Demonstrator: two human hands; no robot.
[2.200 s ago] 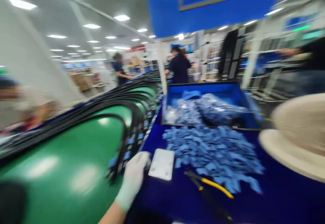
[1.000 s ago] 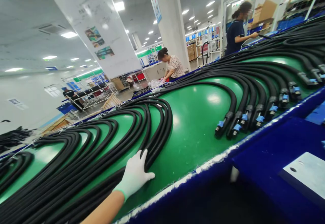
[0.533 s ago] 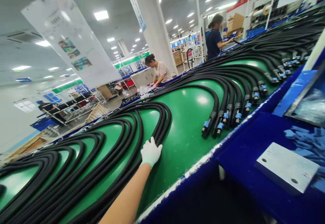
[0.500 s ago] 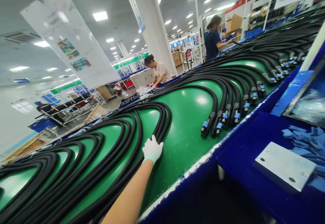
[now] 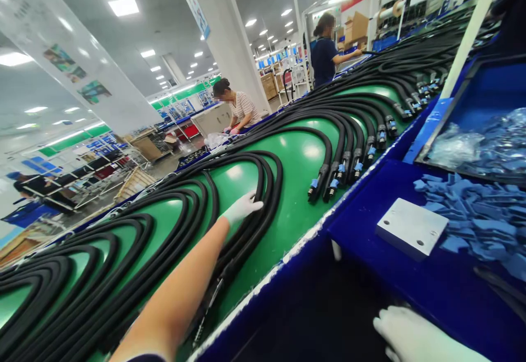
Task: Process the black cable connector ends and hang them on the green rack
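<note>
My left hand [image 5: 243,208], in a white glove, reaches over the green tabletop [image 5: 293,214] and closes on a bent black hose [image 5: 258,173] of a small bundle; its fingertips are partly hidden against the hose. Metal end fittings [image 5: 207,312] show below my forearm. At the lower right, my gloved right hand [image 5: 411,333] hovers near the blue side shelf [image 5: 370,241]. Its fingers point left with the thumb apart, and I see nothing in it. More looped black hoses [image 5: 164,236] lie left of my forearm.
Hoses with light-blue clips [image 5: 335,182] lie farther along the bench. The side shelf carries a metal block [image 5: 411,225], a heap of blue clips [image 5: 480,219] and a tray with clear plastic bags [image 5: 460,145]. Two people [image 5: 242,107] work across the bench; another stands far left.
My left hand has shifted onto the inner side of the hose bundle, and the bundle's curves have spread slightly. My right hand has come into view. The whole view has swung rightward.
</note>
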